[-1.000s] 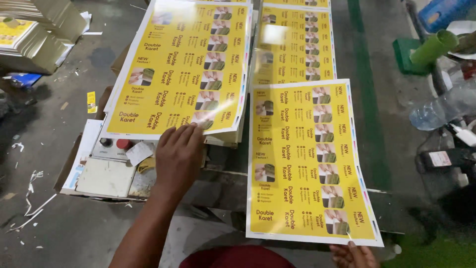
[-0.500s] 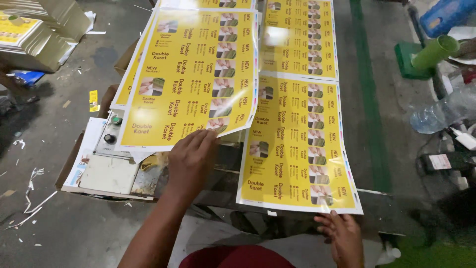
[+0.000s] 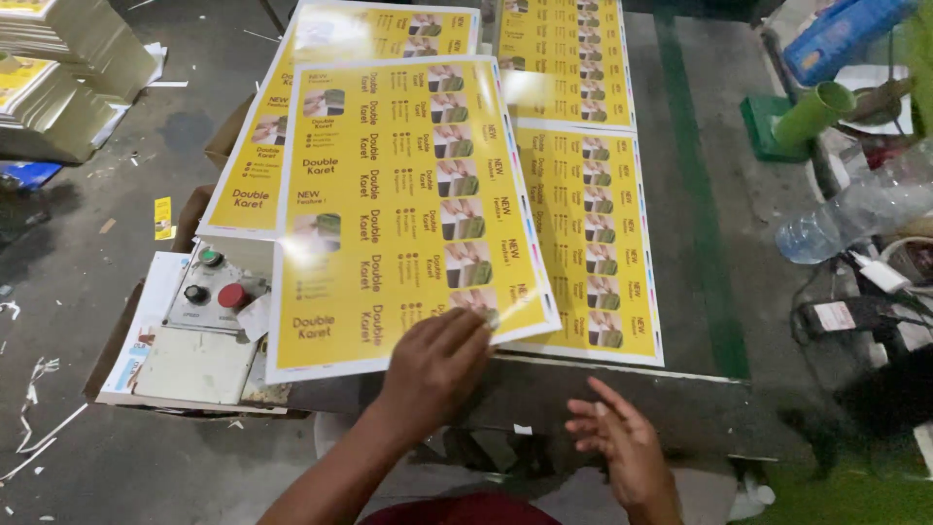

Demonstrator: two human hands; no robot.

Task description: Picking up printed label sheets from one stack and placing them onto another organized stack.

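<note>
Overhead light produces white glare patches on the glossy yellow sheet [image 3: 403, 209]. The surrounding floor [image 3: 87, 194] is dim. Slight motion blur softens the right hand [image 3: 622, 447].

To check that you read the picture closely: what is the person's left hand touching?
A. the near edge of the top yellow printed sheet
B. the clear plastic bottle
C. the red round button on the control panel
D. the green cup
A: the left hand rests its fingers on the near edge of the top yellow printed sheet, while the right hand is apart from it, open below the table edge.
</note>
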